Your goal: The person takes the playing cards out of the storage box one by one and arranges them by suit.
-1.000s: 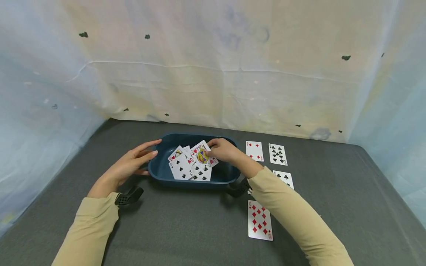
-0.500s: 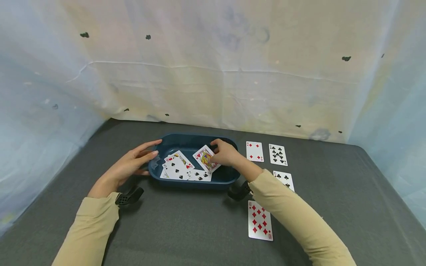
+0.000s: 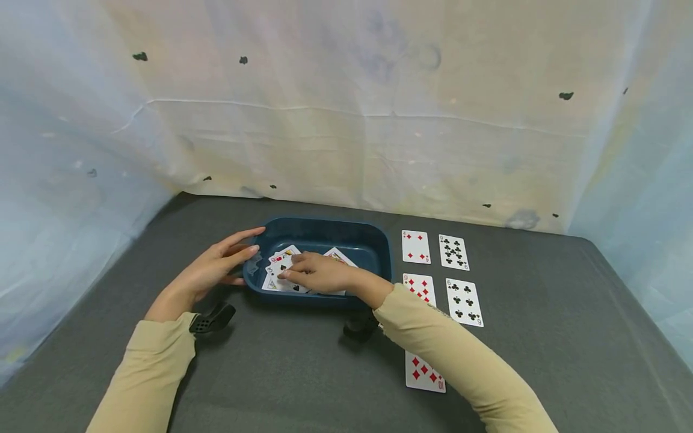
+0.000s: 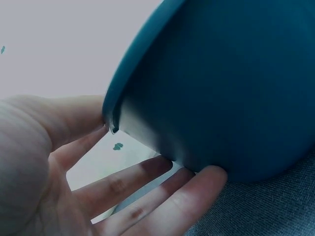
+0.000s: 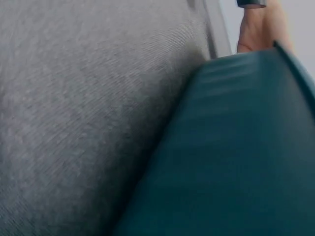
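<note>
A dark blue plastic tub (image 3: 354, 236) holds several overlapping playing cards (image 3: 273, 281) on its left side. My left hand (image 3: 219, 261) rests against the tub's left end, its fingers fairly straight. In the left wrist view, the fingertips (image 4: 211, 174) touch the tub's outer wall (image 4: 221, 98) and the thumb lies at the rim. Over the cards, my right hand (image 3: 322, 273) reaches in, its loose fingertips on the pile. Behind it, a face card (image 3: 340, 255) is partly covered. The tub's wall (image 5: 236, 147) fills much of the right wrist view, where the right fingers are hidden.
Right of the tub, face-up cards lie on the grey table: four of diamonds (image 3: 415, 247), nine of clubs (image 3: 453, 252), six of clubs (image 3: 464, 302), nine of diamonds (image 3: 418, 285). My right sleeve (image 3: 449, 340) partly covers the ten of diamonds (image 3: 424, 374).
My right hand has let go of the face card inside the tub and moved left onto the other cards, which had slid left. My left hand stays in place.
</note>
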`<action>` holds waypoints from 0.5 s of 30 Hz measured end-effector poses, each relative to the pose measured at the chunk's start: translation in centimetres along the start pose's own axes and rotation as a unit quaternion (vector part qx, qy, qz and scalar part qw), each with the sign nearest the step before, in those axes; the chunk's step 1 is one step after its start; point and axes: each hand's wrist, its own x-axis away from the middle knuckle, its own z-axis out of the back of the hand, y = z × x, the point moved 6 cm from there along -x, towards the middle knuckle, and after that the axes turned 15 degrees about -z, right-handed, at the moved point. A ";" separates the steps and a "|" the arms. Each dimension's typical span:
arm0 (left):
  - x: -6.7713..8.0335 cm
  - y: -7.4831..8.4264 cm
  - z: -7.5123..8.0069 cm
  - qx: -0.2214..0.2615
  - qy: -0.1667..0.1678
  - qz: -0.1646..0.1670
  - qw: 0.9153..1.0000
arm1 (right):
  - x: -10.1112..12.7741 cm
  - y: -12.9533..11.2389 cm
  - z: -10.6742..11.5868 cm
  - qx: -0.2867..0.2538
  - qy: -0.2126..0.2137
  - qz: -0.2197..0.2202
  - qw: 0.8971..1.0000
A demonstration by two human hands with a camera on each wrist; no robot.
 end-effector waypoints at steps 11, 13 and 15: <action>-0.1 -0.1 -0.1 0.008 0.004 0.008 1.000 | 0.9 2.7 1.3 0.087 0.051 -0.084 0.991; -0.1 -0.1 0.0 0.008 0.003 0.009 1.000 | 1.1 3.1 1.7 0.093 0.070 -0.095 0.989; -0.1 -0.1 0.0 0.009 0.001 0.008 1.000 | 1.2 3.4 1.8 0.092 0.084 -0.105 0.987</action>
